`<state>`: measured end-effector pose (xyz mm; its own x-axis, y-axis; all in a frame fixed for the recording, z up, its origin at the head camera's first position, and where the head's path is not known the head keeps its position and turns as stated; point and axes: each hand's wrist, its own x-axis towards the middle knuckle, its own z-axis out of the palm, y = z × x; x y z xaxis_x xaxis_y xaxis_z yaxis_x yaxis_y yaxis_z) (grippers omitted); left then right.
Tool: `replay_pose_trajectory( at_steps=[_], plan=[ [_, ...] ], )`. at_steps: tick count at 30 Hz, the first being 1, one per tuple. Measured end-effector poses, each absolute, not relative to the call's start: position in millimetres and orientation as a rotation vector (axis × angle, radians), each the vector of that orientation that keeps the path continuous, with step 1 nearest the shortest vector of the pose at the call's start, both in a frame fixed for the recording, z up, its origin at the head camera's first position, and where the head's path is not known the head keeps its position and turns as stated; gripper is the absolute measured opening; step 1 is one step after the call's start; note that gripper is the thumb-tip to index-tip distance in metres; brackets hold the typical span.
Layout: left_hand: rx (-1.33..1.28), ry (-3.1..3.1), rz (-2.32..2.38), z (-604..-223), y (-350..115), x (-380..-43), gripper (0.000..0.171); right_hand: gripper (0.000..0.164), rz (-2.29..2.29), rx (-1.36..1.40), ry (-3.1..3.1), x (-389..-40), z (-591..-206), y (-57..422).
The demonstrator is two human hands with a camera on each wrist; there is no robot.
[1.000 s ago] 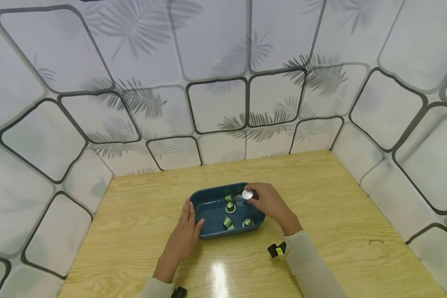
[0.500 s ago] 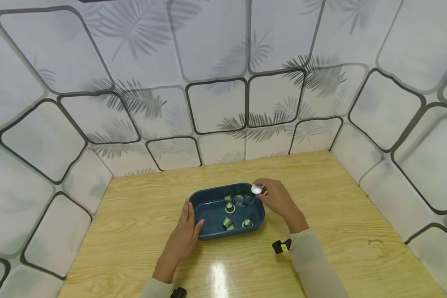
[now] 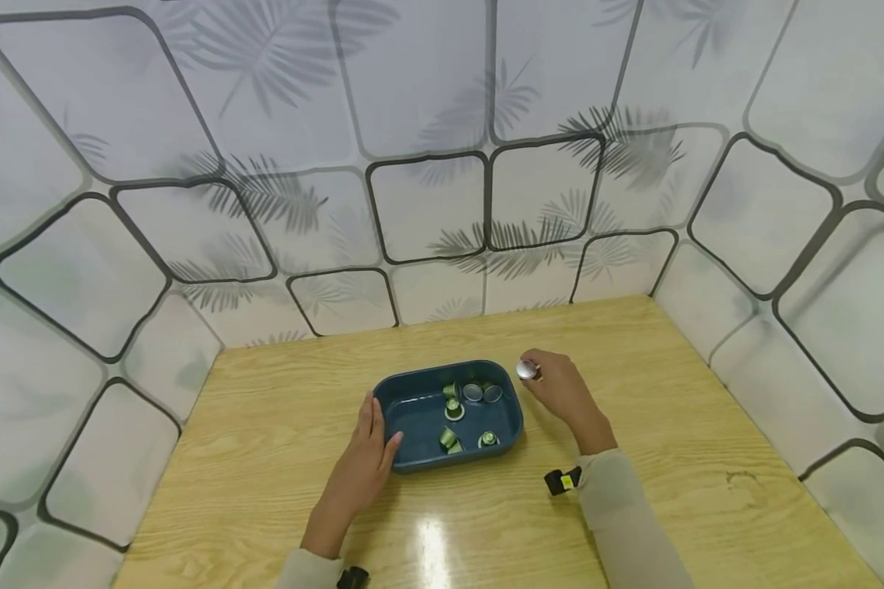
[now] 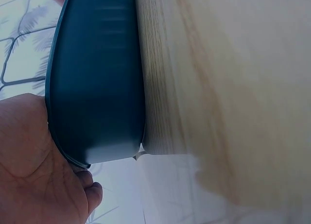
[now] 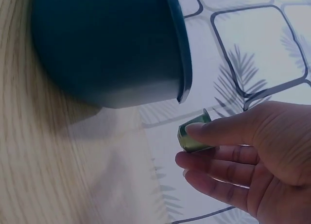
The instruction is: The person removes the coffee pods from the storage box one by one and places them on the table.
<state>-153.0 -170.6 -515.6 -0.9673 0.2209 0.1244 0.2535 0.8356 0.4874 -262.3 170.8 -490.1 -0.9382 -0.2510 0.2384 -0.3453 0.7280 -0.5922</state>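
In the head view, a dark blue dish [image 3: 421, 468] with rounded corners stands on the table, holding several green coffee capsules [image 3: 453, 406]. Some lie with their silver lids showing; others stand lid down or lie tipped. My left hand [image 3: 363, 458] holds the dish's left end, its thumb over the rim; in the left wrist view, the palm rests along the rim. Just beyond the dish's right end, my right hand [image 3: 566, 397] pinches another green coffee capsule [image 5: 195, 135] between thumb and fingers, its silver lid facing up and left in the head view.
The wooden table [image 3: 678, 425] reaches past the dish on both sides. Patterned walls [image 3: 427, 204] enclose its back and both sides. A black wrist device [image 3: 562, 481] sits by the right sleeve.
My right hand has carried the pinched capsule out of the dish, rightward over the rim. Another silver-lidded capsule beneath it has come into sight. My left hand has stayed on the dish.
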Motion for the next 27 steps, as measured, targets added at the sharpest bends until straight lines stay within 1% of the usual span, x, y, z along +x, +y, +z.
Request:
replay_pose_trajectory(
  at_steps=[5, 16, 27],
  plan=[
    [-0.384, -2.953, -0.799, -515.8, -171.2, -153.0, 0.073, 0.03, 0.948, 0.416, -2.834, -265.1, -496.8, 173.1],
    [-0.376, -2.955, -0.791, -515.5, -171.8, -154.1, 0.075, 0.029, 0.879, 0.378, -2.865, -266.0, -508.4, 175.5],
    [-0.384, -2.949, -0.811, -515.0, -171.4, -154.3, 0.074, 0.022, 0.807, 0.338, -2.913, -269.1, -515.0, 175.1]
  ],
)
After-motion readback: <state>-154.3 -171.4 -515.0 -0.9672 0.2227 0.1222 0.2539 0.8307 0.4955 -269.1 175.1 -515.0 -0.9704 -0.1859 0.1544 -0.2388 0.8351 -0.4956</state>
